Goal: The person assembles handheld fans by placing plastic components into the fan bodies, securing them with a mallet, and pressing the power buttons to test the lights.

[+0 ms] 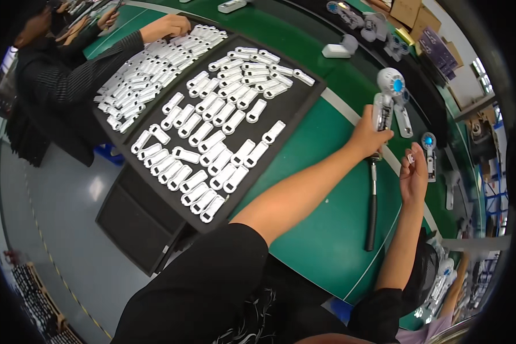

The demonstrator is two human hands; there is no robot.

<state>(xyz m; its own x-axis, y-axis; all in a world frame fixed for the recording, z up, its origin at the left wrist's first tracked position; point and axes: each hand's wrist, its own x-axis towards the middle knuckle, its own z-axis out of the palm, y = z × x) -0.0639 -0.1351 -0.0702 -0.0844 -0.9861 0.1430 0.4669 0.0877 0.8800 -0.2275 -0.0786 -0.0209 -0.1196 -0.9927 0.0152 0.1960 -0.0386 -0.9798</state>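
My left hand (368, 136) grips a white handheld fan (382, 112) by the lower end of its handle. The fan's round head with a blue centre points up, and dark inner parts show along the open handle. To its right, my right hand (414, 179) is raised with the fingers curled around a small white piece (411, 159). Beside that hand lies another fan (429, 150) with a blue centre. Below my left hand, a tool with a black grip and metal shaft (372, 215) rests on the green table; its upper end is partly hidden.
On the left, a black tray (252, 186) bears many white handle covers with dark windows; a second tray (113, 135) beside it is densely filled. A co-worker's hand (167, 27) reaches over that one. Along the far side runs a dark conveyor belt (304, 17) with more fans.
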